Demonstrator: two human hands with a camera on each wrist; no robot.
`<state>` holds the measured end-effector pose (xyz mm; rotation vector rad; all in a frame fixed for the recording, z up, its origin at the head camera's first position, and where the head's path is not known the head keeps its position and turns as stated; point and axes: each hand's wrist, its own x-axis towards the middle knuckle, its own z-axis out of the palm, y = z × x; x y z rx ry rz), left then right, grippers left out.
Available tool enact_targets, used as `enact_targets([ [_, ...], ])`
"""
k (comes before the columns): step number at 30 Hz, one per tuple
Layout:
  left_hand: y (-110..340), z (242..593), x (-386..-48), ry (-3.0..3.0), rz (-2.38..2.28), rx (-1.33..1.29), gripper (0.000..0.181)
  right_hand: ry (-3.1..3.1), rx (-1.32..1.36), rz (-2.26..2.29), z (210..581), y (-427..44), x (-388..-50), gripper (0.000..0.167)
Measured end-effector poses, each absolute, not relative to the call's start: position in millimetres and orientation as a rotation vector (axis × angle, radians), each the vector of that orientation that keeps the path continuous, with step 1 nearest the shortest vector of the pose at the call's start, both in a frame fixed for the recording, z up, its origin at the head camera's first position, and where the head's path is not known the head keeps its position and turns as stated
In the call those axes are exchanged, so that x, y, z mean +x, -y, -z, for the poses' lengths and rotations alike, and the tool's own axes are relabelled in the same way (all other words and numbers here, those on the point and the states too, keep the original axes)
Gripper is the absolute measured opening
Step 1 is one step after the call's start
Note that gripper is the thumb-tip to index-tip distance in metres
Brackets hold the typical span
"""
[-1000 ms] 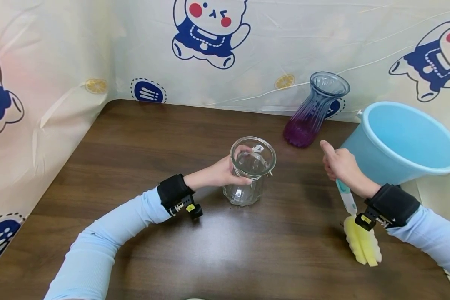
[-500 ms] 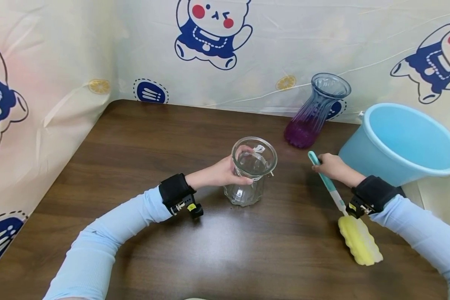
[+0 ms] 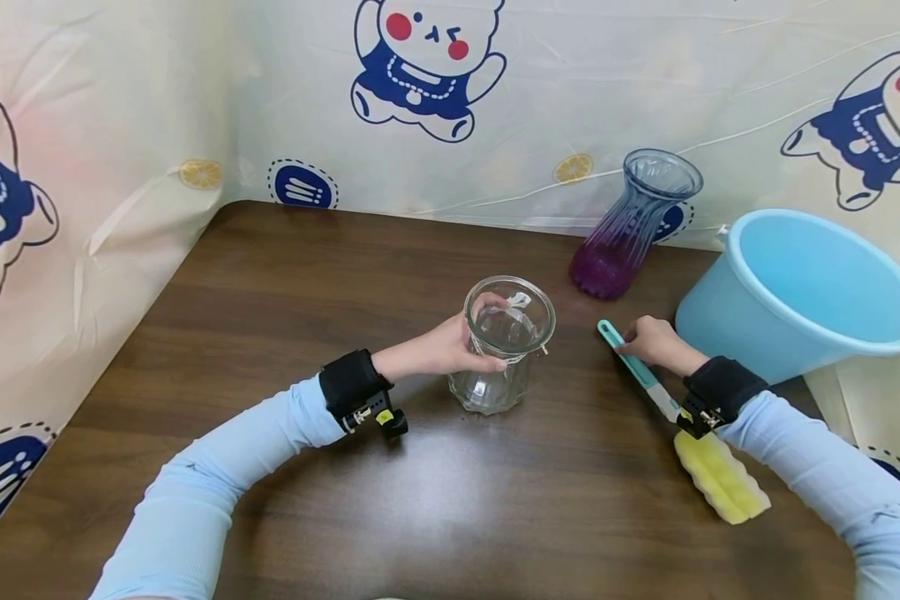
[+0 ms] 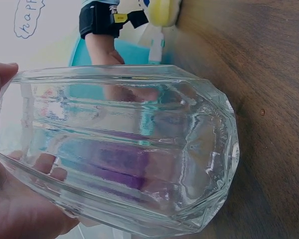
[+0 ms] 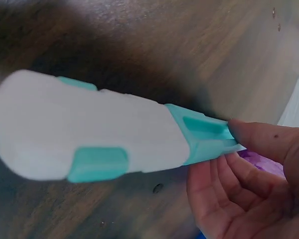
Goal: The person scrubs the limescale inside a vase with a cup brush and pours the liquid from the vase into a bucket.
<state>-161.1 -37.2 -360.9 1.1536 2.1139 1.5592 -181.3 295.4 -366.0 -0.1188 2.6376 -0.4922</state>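
A clear glass jar [image 3: 491, 390] with a tie round its neck stands upright near the middle of the wooden table. My left hand [image 3: 446, 345] grips it round the neck, and the faceted lower glass [image 4: 114, 149] fills the left wrist view. On the right, my right hand [image 3: 660, 343] pinches the teal and white handle [image 5: 114, 129] of a sponge bottle brush [image 3: 722, 477] between thumb and fingers. The brush's yellow and white sponge head points toward the front right, low over the table; whether it touches the wood I cannot tell.
A blue-to-purple glass vase [image 3: 617, 246] stands at the back right. Beside my right hand is a light blue bucket [image 3: 750, 317], at the table's right edge. A patterned curtain [image 3: 525, 92] borders the table [image 3: 330, 517] behind and at the sides.
My right hand has moved left and slightly nearer, and its hold has changed from a fist to a pinch. The brush's handle end has swung left and downward. My left hand and jar stay put.
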Motion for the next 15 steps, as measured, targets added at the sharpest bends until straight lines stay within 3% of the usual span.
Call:
enact_targets([
  [9, 36.4, 362.1, -161.5, -2.118, -1.556, 1.160, 0.068, -2.663, -0.173, 0.461, 359.5, -300.6, -180.1, 0.032],
  [15, 36.6, 361.5, -161.7, -2.120, -1.560, 1.168, 0.068, -2.783, -0.398, 0.382, 342.3, -297.4, -167.1, 0.033],
])
